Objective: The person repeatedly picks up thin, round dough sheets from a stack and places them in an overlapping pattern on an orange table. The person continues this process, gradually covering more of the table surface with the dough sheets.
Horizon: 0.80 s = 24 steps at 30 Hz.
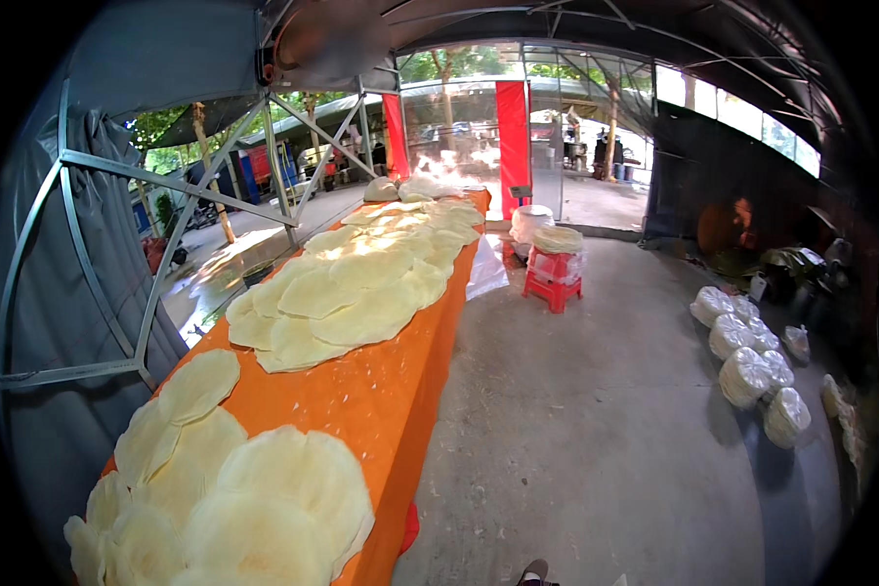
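Neither of my hands is in view. A long table under an orange cloth (322,395) runs from the lower left toward the far end of the tent. Large, thin, round flatbreads (264,535) overlap in a pile on its near end. Beyond a strip of bare cloth, a longer spread of flatbreads (366,315) covers the table's middle and far part. Whitish bundles (381,190) sit at the far end. The tip of a shoe (533,571) shows at the bottom edge, on the concrete floor.
A red plastic stool (554,282) holds a stack of flatbreads (557,239) in plastic. A wrapped bundle (532,220) stands behind it. Several plastic-wrapped stacks (743,377) are on the floor at right. Metal tent poles (190,189) and a grey curtain (95,293) border the table's left side.
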Tool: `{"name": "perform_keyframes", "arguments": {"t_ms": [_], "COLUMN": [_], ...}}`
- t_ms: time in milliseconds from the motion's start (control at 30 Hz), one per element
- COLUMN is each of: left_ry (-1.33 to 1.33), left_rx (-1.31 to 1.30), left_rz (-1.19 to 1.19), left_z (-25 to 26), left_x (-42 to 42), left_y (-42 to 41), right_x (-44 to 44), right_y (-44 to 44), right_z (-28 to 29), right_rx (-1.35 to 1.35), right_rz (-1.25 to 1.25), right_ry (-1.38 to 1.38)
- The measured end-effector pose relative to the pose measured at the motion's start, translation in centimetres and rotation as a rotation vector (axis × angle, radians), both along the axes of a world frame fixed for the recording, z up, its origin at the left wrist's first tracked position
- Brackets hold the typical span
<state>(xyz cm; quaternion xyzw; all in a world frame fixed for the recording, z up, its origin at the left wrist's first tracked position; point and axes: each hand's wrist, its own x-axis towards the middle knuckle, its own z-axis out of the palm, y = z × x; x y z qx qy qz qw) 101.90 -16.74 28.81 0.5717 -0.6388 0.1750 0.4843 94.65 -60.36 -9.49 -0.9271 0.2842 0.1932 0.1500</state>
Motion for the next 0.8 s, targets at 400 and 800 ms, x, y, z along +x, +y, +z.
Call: {"name": "perform_keyframes", "arguments": {"t_ms": [400,800], "left_ry": [0.225,0.026], "left_rx": [-0.035,-0.327], "left_rz": [0.172,0.345], "left_z": [2.5,-0.7], "left_x": [29.4,60.0], "left_y": [-6.7,-6.2], "right_x": [39.3,70.3], "right_y": [-5.7,-3.2], "right_z": [-0.8,1.4], "right_rx": [0.091,0.189], "right_rz": [0.252,0.235], "right_ry": [-0.014,-0.073]}}
